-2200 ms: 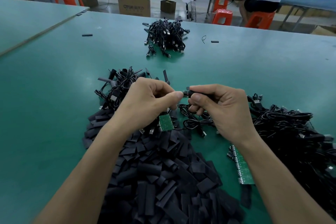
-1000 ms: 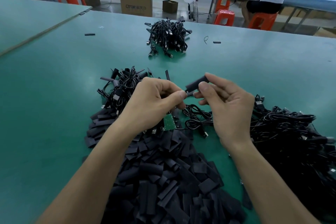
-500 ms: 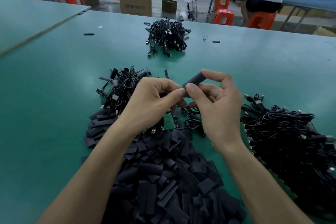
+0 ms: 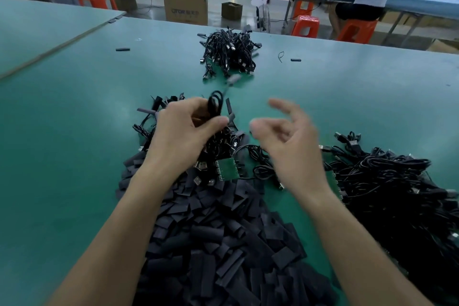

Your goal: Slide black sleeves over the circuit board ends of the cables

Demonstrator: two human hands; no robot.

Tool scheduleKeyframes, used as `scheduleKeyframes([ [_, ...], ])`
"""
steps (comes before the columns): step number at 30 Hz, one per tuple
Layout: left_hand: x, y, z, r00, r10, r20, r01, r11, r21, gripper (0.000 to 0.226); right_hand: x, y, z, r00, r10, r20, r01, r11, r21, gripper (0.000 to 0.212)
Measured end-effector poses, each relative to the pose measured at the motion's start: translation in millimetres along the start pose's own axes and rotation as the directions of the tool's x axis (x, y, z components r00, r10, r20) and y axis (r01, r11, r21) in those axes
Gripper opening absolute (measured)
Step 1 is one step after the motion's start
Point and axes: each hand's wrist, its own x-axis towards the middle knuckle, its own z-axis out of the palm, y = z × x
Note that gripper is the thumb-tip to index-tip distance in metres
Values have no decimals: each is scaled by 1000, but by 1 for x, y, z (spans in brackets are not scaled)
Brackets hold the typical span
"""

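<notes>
One thin black looped cable (image 4: 215,105) sits gripped in our left hand (image 4: 181,139); our right hand (image 4: 288,143) hangs empty beside it, fingers spread.

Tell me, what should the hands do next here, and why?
Probably the right hand should reach down to the pile of black sleeves and pick one up. It is open and empty, while the left hand grips a bunch of cables, and a bare green circuit board shows just below it.
</notes>
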Motion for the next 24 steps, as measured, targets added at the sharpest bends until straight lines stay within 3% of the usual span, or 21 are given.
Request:
scheduleKeyframes([
  [2, 2, -4, 1, 992, -36, -124, 39, 999, 19, 23, -7, 9, 5, 952, 24, 304, 74, 949, -305, 54],
  [4, 2, -9, 1, 974, -82, -210, 103, 991, 91, 41, -16, 22, 16, 850, 92, 519, 241, 809, -537, 69],
  [7, 0, -12, 0, 956, -80, -284, 136, 973, 184, 58, -25, 31, 28, 884, 26, 467, 317, 701, -639, 58],
  [10, -3, -11, -1, 953, -28, -303, 102, 968, 229, 54, -26, 36, 28, 900, -59, 432, 333, 732, -594, 46],
  [12, -3, -12, 1, 970, 13, -242, 66, 948, 313, 43, -25, 37, 24, 907, -118, 404, 344, 761, -550, 38],
  [16, -6, -15, 6, 996, -62, -61, 83, 877, 474, 35, -13, 33, 12, 959, -270, 87, 281, 865, -416, 21],
  [19, -6, -16, 11, 999, -29, -34, 42, 856, 515, 37, -1, 27, 2, 990, -120, -74, 108, 982, -153, 17],
  [21, -7, -13, 13, 996, 36, -86, 11, 870, 492, 36, 4, 23, -5, 998, 9, -66, -6, 999, 42, 16],
  [24, -10, -2, 14, 978, 130, -164, -64, 932, 355, 23, 10, 19, -13, 998, 45, -34, -39, 989, 145, 11],
])
